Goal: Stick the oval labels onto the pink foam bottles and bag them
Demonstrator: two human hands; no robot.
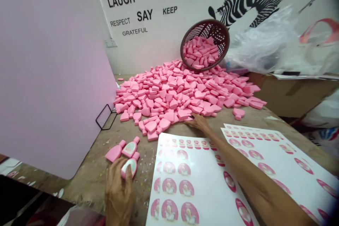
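Observation:
My left hand [119, 187] is closed around a pink bottle-shaped piece [129, 168] that carries an oval pale label, just above the table at lower left. Beyond it lie another labelled pink piece [130, 148] and one whose upper face looks plain [114, 152]. My right hand [198, 123] reaches to the front edge of a big heap of pink bottle-shaped pieces [169, 88], its fingers gripping one at the edge. Under my right forearm is a sheet of round pink printed stickers [206, 190], with some gaps in its rows.
More sticker sheets [278, 169] lie at right. A brown basket [226, 47] tips over the heap, with pink pieces inside. At left stands a large pink panel [53, 77] with a black wire stand [99, 122]. A cardboard box [296, 95] and plastic bags [259, 49] fill the right side.

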